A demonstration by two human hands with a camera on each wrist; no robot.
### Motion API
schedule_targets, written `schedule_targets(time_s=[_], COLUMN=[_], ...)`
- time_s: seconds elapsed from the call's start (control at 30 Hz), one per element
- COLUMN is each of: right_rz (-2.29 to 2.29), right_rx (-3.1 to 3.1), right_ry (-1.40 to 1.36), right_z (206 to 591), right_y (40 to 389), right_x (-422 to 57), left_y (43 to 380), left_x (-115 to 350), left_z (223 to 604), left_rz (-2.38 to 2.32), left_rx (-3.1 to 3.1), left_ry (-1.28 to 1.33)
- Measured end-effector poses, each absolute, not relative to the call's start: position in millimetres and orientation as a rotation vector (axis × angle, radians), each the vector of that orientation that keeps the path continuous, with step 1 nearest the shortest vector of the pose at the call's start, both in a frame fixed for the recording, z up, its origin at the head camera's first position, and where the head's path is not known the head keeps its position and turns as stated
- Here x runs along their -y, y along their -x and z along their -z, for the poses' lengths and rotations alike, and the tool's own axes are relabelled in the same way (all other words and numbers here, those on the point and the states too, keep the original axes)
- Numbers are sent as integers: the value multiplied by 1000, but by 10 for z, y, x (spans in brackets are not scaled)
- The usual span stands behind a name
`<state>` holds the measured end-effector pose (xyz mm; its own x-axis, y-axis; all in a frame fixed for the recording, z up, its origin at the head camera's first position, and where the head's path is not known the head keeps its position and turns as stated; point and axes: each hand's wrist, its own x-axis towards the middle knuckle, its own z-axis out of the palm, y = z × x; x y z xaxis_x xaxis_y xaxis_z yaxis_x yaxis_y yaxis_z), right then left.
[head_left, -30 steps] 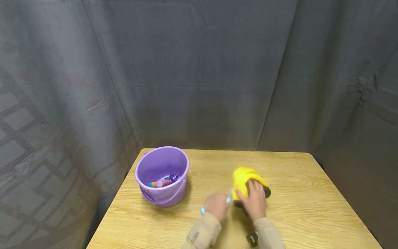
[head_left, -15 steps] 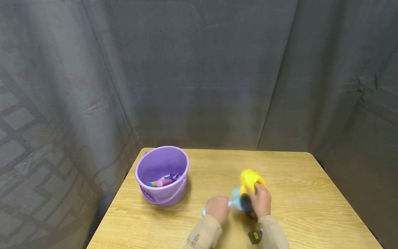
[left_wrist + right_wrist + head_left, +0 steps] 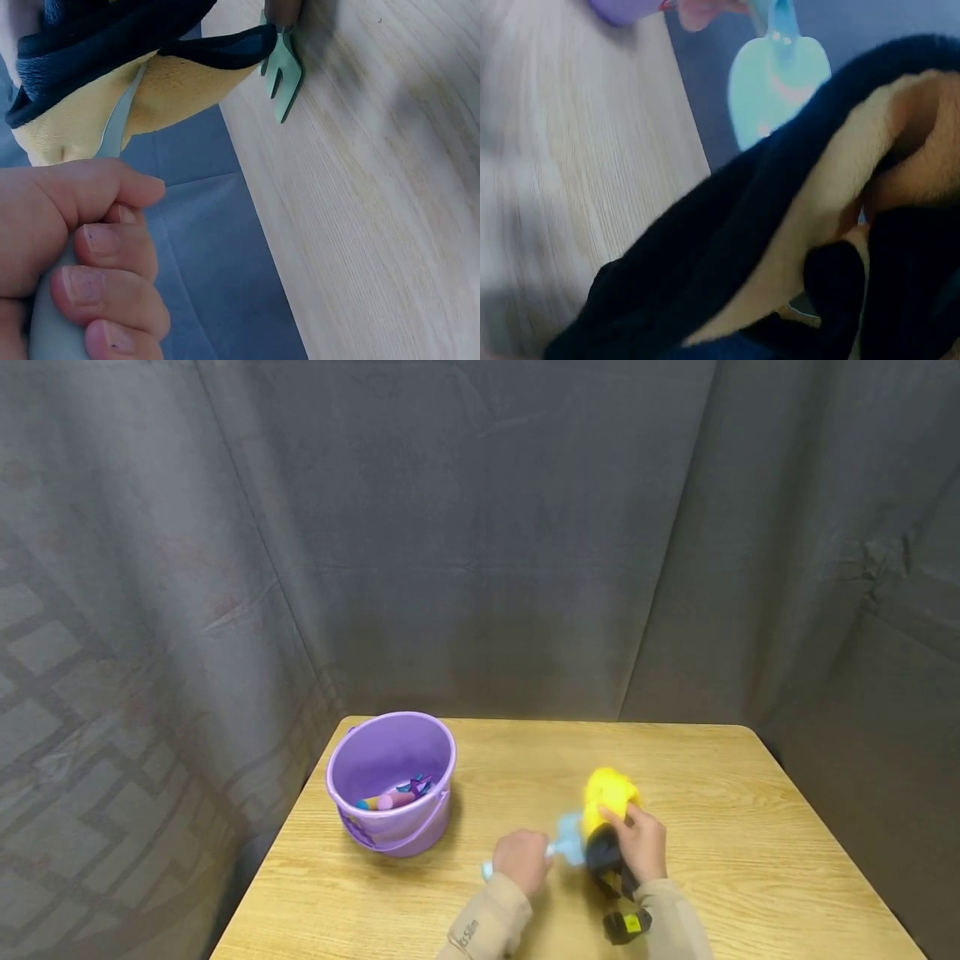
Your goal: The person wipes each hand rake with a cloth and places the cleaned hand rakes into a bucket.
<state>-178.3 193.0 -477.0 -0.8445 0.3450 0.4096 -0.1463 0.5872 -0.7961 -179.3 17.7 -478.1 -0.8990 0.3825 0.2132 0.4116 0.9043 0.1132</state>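
My left hand [image 3: 522, 862] is wrapped round the handle of a light blue toy shovel [image 3: 570, 841]. The shovel's blade [image 3: 776, 86] shows glossy in the right wrist view. With my right hand [image 3: 642, 843] I grip a soft yellow cloth [image 3: 607, 792] with dark edging. It lies against the shovel, and in the left wrist view the cloth [image 3: 191, 94] hides the blade, with only part of the shaft [image 3: 120, 124] showing. My right fingers are mostly hidden by cloth in the right wrist view.
A purple bucket [image 3: 442, 785] stands on the left of the wooden table [image 3: 720, 843], with colourful toys [image 3: 396, 799] inside. A small green fork [image 3: 283, 75] with a brown handle lies on the table in the left wrist view. A grey curtain [image 3: 480, 568] hangs behind.
My right hand has drawn the yellow cloth right and a little nearer, bringing the shovel's blade into view. My left hand keeps its hold and has barely shifted.
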Motion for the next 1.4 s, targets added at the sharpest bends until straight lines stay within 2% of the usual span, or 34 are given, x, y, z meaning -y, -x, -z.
schedule_targets(time_s=[0.33,0.67,1.4], right_rz=[-1500,-1860,-1950], right_rx=[2230,1813,1208], right_ry=[415,560,560], right_z=[4786,4740,4707], right_y=[1791,1778,1756], right_x=[-1944,-1945,-2231], left_y=[1829,1863,1882], left_x=[-140,-115,-32], left_z=[4756,4742,4767], left_rz=[194,291,508], left_rx=[2875,2918,2923], left_ry=[638,610,547])
